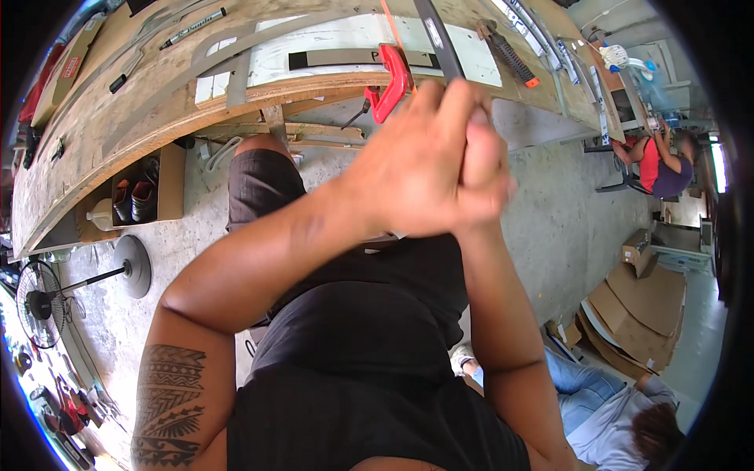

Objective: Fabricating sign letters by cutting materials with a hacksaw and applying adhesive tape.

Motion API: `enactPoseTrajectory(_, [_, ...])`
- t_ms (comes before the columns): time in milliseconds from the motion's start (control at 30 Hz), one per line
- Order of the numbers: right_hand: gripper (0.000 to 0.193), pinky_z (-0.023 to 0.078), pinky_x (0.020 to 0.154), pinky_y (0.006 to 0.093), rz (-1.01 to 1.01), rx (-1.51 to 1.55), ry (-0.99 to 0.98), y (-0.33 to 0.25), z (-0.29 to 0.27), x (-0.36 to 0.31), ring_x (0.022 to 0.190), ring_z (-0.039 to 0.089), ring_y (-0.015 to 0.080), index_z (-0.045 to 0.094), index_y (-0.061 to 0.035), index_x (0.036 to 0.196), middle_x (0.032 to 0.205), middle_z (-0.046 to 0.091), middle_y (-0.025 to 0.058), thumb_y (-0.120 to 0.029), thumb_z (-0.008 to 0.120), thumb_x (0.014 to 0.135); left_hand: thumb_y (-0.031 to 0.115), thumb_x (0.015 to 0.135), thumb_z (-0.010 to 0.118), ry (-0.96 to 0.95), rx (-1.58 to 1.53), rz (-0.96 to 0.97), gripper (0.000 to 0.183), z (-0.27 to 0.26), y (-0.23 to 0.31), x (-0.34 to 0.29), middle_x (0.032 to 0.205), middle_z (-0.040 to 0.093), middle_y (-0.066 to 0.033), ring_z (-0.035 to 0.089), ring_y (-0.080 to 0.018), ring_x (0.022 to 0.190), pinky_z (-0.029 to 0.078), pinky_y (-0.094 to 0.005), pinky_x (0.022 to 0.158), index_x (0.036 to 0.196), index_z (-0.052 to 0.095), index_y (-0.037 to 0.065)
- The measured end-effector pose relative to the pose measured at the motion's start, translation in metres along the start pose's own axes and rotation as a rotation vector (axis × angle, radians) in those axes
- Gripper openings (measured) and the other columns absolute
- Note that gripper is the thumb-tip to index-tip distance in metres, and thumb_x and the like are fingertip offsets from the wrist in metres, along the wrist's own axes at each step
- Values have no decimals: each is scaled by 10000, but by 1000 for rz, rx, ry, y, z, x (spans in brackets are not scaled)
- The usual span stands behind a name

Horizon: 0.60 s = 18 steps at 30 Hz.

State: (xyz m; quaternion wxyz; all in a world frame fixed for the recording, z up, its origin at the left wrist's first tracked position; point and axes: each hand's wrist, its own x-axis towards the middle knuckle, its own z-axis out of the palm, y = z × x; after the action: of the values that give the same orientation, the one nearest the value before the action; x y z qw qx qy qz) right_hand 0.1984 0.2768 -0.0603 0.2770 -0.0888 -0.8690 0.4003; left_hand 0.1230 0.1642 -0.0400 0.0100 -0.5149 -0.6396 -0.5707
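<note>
"Long, narrow, black bar with a smooth, flat face [438, 39]: where is it, in the head view, the only one?"

"Over the front of the workbench, sloping up toward the top edge, where its far end leaves sight."

"Hands?"

"Left hand [404, 173] and right hand [483, 161]: together, clasped one over the other, closed around the bar's near end. Palms hidden."

"Handling?"

"Probably stiff, moderately heavy for its width, hardly fragile (material uncertain; metal would be my guess). Smooth face, likely slippery to damp palms. Best hold: the near end, two-handed, as now."

"Surroundings?"

"One brown plywood workbench with a curved-looking front edge [86, 129]. On it: one white flat panel [275, 45]; one grey flat strip with black ends [342, 59]; one dark ribbed tool with an orange tip [514, 63], right of the bar; one black marker pen [192, 29], far left."

"Obstructions?"

"One red metal C-shaped clamp [400, 77] at the bench edge, just left of the bar and near the left knuckles; contact cannot be told. It limits room on that side."
</note>
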Motion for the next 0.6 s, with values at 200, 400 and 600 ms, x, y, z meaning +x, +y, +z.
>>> enactPoseTrajectory(200, [245,487,622,375,-346,-33,12,18,13,29,741,611,195,554,-44,1047,839,624,73,-281,534,989,419,769,732,-11,52,-82,740,-9,-14,11,1076,568,-246,588,-460,1017,514,-503,827,1277,428,-24])
enactPoseTrajectory(400, [249,479,642,377,-309,41,18,-12,-19,-68,766,592,181,578,-45,1056,861,612,61,-281,562,977,431,740,737,-58,72,-39,697,25,47,-57,1023,562,-267,552,-450,982,516,-522,837,1227,498,-8])
enactPoseTrajectory(600, [271,460,606,390,-81,60,22,-42,-44,-127,699,584,211,599,-36,959,786,611,88,-302,551,967,419,697,782,-92,-114,-25,720,37,99,-99,966,499,-246,535,-439,919,525,-510,825,1232,490,36])
